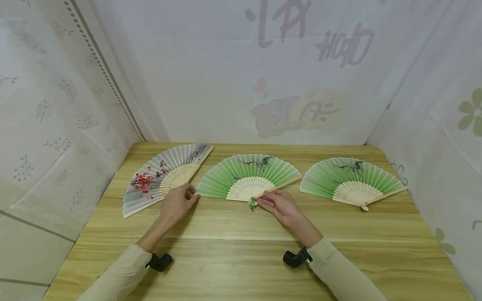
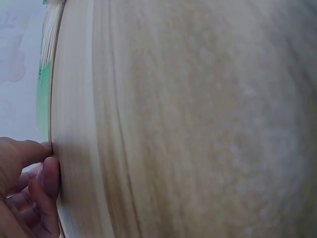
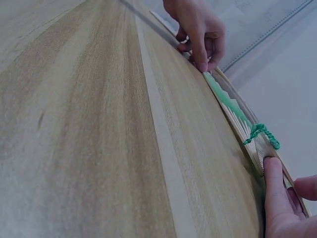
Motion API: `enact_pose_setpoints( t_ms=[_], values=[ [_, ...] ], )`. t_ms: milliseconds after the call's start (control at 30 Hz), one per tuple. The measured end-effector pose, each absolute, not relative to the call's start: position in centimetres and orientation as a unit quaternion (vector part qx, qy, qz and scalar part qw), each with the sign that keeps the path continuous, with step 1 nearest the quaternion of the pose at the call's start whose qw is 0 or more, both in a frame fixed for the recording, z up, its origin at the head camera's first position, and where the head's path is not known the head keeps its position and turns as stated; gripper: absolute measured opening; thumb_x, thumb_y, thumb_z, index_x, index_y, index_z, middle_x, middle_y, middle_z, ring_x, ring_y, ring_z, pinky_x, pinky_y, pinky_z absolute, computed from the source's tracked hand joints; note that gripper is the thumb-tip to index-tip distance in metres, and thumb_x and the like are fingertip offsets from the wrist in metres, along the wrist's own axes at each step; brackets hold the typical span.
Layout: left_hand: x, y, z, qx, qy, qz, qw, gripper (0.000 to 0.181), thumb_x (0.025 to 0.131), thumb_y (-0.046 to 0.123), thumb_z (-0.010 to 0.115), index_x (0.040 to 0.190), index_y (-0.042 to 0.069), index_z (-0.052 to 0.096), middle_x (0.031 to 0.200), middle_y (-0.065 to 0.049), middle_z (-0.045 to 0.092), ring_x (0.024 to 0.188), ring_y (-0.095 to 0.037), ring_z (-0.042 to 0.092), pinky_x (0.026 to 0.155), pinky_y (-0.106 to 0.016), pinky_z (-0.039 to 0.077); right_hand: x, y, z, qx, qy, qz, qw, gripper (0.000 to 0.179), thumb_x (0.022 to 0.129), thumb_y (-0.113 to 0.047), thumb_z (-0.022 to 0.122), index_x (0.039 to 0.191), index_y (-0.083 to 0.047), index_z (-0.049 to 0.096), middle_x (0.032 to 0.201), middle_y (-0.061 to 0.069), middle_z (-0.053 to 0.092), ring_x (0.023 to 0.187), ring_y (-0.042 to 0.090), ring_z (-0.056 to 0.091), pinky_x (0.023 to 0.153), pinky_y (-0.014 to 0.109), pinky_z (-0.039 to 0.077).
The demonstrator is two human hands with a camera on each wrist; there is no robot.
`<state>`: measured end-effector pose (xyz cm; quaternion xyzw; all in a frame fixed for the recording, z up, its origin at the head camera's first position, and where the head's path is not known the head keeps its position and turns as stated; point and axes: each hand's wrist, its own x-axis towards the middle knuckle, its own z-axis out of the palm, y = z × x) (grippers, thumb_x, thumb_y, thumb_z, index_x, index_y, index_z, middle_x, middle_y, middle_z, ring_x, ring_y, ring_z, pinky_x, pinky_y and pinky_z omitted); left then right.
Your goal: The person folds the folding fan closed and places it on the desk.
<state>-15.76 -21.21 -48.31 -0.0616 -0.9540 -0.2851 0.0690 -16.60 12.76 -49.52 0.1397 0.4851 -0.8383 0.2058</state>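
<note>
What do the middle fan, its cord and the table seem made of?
Fan leaf: matte fabric or paper, judging by its pleats. Ribs: probably bamboo or wood, pale and thin. Cord: green, apparently twisted thread, strands showing. Table: smooth wood or laminate, streaky grain.

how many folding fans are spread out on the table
3. A grey fan lies on the left of the table, a tasselled green fan is in the middle, pinched by the right hand, and a second green fan lies on the right. None appear hidden.
</note>
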Motion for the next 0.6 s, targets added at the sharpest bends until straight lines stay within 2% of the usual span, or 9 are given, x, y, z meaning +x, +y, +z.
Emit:
enact_pose_setpoints(
  t_ms=[600],
  values=[
    [-15.75, -21.31, -47.94, -0.083, -0.955, -0.28, 0.049, 0.017, 0.092, 0.022, 0.079, 0.089, 0.011, 0.066, 0.071, 0.005, 0.059, 0.061, -0.013, 0.053, 0.051, -0.033, 0.042, -16.36, 13.5, -49.56, 0.13, 0.482, -0.843, 0.199, 0.01, 0.105, 0.005, 0.048, 0.11, 0.012, 0.051, 0.095, 0.021, 0.07, 0.09, 0.023, 0.072, 0.094, 0.036, 0.052]
  ],
)
